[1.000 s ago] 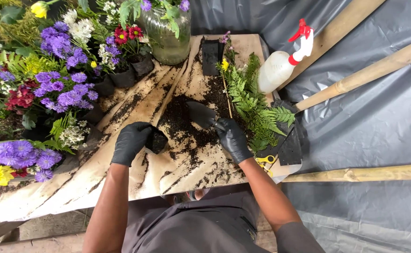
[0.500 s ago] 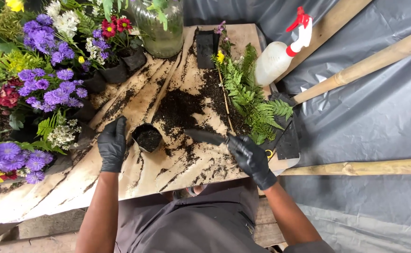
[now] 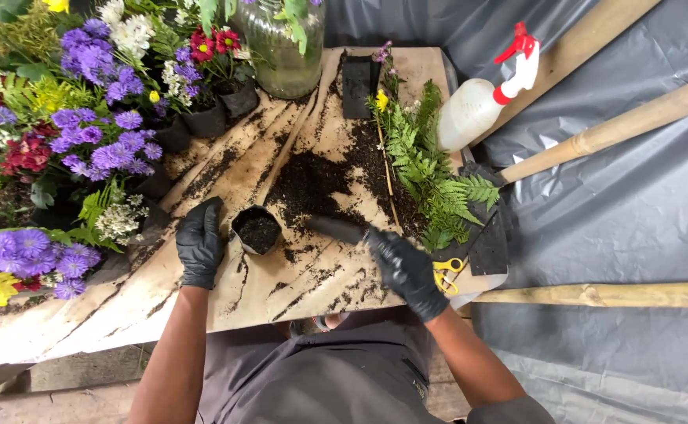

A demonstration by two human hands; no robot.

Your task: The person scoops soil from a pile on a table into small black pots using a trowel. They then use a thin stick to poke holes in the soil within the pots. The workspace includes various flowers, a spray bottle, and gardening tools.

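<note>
My left hand [image 3: 200, 243], in a black glove, lies flat on the wooden board with fingers apart, right beside a small black pot [image 3: 257, 230] filled with dark soil. It grips nothing. My right hand [image 3: 403, 265], also gloved in black, is closed around the handle of a dark trowel [image 3: 336, 228]. The trowel's blade points left toward the pot and lies low over the board. A loose heap of soil [image 3: 311, 182] is spread just beyond the pot and the trowel.
Fern fronds [image 3: 430, 169] lie on a black tray [image 3: 488, 245] at the right, with yellow-handled scissors [image 3: 446, 275] by my right wrist. A spray bottle [image 3: 477, 106], a glass jar [image 3: 281, 47] and potted flowers [image 3: 93, 149] ring the board. Wooden poles [image 3: 618, 126] cross grey sheeting.
My right hand has pulled back from the soil heap toward me and to the right, with the trowel in it. My left hand has slid left, off the pot, which now stands uncovered.
</note>
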